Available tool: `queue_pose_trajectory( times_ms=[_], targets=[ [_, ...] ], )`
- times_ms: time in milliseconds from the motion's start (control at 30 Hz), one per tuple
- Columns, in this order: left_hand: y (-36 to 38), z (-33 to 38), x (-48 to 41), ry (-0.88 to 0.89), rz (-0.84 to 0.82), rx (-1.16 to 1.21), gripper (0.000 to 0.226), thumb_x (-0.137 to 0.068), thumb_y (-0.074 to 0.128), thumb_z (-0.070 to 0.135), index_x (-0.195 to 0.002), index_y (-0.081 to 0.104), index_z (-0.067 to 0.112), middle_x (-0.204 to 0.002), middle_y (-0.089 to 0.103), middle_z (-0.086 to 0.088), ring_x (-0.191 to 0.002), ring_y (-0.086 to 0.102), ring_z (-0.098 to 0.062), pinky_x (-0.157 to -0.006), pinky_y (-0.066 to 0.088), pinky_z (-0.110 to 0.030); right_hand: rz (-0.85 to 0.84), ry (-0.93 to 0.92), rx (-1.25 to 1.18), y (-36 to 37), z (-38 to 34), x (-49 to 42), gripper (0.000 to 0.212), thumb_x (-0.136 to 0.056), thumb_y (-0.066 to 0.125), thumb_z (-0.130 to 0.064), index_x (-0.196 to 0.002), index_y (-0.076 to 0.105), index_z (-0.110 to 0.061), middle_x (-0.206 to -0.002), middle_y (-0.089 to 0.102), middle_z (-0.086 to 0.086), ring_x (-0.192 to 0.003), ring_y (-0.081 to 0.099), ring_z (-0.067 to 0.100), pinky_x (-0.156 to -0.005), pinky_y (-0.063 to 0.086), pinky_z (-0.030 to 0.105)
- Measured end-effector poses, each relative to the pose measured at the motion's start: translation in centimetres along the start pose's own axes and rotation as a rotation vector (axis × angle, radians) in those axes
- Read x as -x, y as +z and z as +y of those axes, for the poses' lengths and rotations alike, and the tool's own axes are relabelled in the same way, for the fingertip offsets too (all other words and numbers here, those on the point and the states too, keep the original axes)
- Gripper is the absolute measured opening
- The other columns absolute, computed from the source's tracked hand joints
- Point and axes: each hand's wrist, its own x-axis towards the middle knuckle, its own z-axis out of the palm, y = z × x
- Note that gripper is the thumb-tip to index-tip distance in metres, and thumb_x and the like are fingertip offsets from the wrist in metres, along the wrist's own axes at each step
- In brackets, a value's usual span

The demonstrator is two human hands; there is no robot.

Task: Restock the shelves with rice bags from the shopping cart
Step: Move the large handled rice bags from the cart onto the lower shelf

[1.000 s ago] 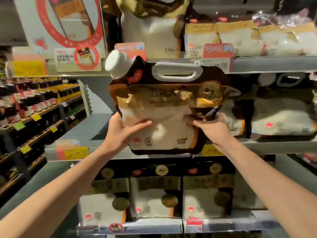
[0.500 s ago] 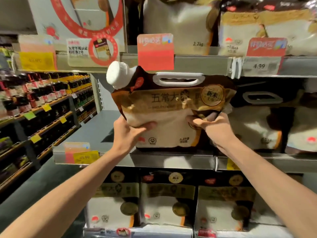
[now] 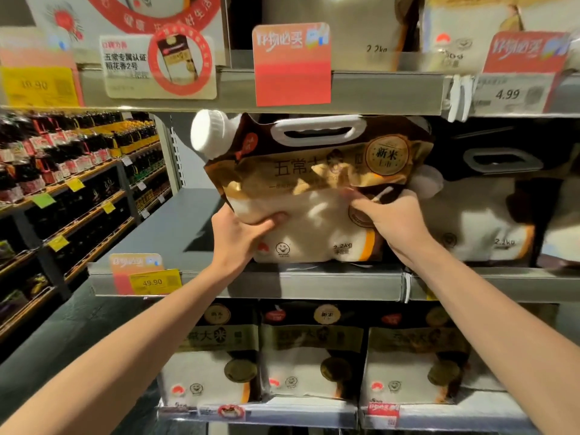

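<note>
rice bag (image 3: 314,189) upright at middle shelf (image 3: 251,282) front, face toward you, long axis along shelf, cap (image 3: 208,133) upper-left | your left hand (image 3: 238,237) and right hand (image 3: 392,221) grip its lower half, fingers curled on it | base contact unclear

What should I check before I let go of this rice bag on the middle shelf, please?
1. Grip: left hand and right hand both hold the rice bag low down: ok.
2. Base on the middle shelf: whether the weight fully rests there, cannot tell.
3. Headroom under the upper shelf rail: the handle sits just below it: ok.
4. Bag standing straight: it creases and sags across the middle: not ok.
5. Neighbouring bag on the right: close behind the right hand; contact, cannot tell.
</note>
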Motion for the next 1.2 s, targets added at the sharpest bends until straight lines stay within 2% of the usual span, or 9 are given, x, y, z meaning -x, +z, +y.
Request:
queue_pose_trajectory(
  times_ms=[167,333,500,567,667,833,967,1133,1200],
  targets=[
    [-0.2,-0.1,-0.3,0.006,-0.041,-0.006,0.054,-0.066,0.085,0.025,-0.109,0.066,-0.001,-0.098,0.072,0.005,-0.089,0.071,-0.005,-0.068,0.061,-0.026,0.104,0.107,0.003,1.0,-0.2,-0.4,0.041,-0.071,0.086,-0.034,-0.075,0.069,0.003,-0.071,0.065,0.002,-0.06,0.057,0.001,-0.053,0.045,0.011],
    [-0.8,-0.2,-0.3,0.007,-0.052,0.022,0.068,-0.064,0.089,0.041,-0.114,0.067,0.001,-0.107,0.073,0.0,-0.099,0.07,-0.011,-0.075,0.059,-0.026,0.109,0.059,0.012,0.9,-1.2,0.3,0.041,-0.072,0.085,-0.024,-0.06,0.047,-0.016,-0.057,0.051,-0.007,-0.053,0.047,0.0,-0.046,0.04,0.008],
    [-1.2,-0.1,-0.2,-0.053,-0.009,-0.029,0.072,-0.059,0.082,0.057,-0.112,0.069,0.01,-0.106,0.073,0.003,-0.097,0.069,-0.006,-0.076,0.057,-0.022,0.077,0.058,0.113,1.8,-1.7,-0.3,0.041,-0.069,0.087,-0.034,-0.059,0.055,-0.009,-0.059,0.059,0.0,-0.055,0.055,0.004,-0.062,0.045,0.022],
    [-0.9,0.0,-0.1,-0.08,0.029,-0.051,0.065,-0.06,0.089,0.051,-0.107,0.07,0.011,-0.1,0.073,0.005,-0.09,0.069,0.0,-0.07,0.056,-0.019,0.046,0.118,0.132,2.1,-1.7,-0.7,0.04,-0.075,0.081,-0.041,-0.084,0.064,-0.007,-0.077,0.061,-0.001,-0.076,0.057,0.01,-0.075,0.044,0.023],
    [-0.3,-0.1,-0.1,-0.092,0.039,-0.087,0.042,-0.068,0.086,0.032,-0.101,0.071,0.01,-0.092,0.073,0.004,-0.082,0.071,-0.001,-0.058,0.055,-0.016,0.053,0.148,0.101,2.1,-1.4,-1.1,0.072,-0.077,0.076,-0.047,-0.128,0.051,-0.002,-0.108,0.06,0.005,-0.111,0.054,0.018,-0.094,0.036,0.022],
    [-0.2,-1.0,-0.3,-0.09,0.001,-0.142,0.037,-0.072,0.087,0.029,-0.102,0.072,0.012,-0.095,0.075,0.003,-0.087,0.072,-0.013,-0.066,0.061,-0.035,0.007,0.301,0.165,1.8,-0.7,-0.8,0.06,-0.078,0.067,-0.062,-0.104,0.055,-0.01,-0.083,0.056,-0.005,-0.103,0.055,0.025,-0.089,0.037,0.027],
    [-0.1,-0.1,-0.2,-0.09,-0.02,-0.159,0.025,-0.07,0.086,0.032,-0.089,0.07,0.03,-0.08,0.072,0.022,-0.078,0.069,0.004,-0.065,0.059,-0.023,0.018,0.35,0.145,1.9,-0.9,-0.3,0.089,-0.078,0.064,-0.067,-0.138,0.041,-0.006,-0.13,0.053,0.008,-0.122,0.049,0.028,-0.101,0.036,0.031],
    [0.0,-0.2,0.7,-0.169,0.004,-0.226,0.084,-0.059,0.084,0.066,-0.121,0.047,0.023,-0.114,0.062,-0.002,-0.099,0.067,-0.024,-0.08,0.058,-0.054,0.0,0.198,0.311,0.4,-0.3,2.1,0.035,-0.092,0.061,-0.036,-0.102,0.052,-0.004,-0.093,0.056,0.003,-0.105,0.057,0.031,-0.079,0.043,0.035],
    [0.3,0.9,1.7,0.031,0.169,-0.346,0.101,-0.068,0.087,0.048,-0.144,0.03,0.017,-0.141,0.043,-0.008,-0.13,0.046,-0.022,-0.107,0.043,-0.047,-0.029,0.098,0.307,-0.2,-0.3,3.5,0.046,-0.091,0.063,-0.039,-0.12,0.049,-0.005,-0.114,0.058,0.006,-0.118,0.053,0.028,-0.089,0.043,0.036]
  ],
)
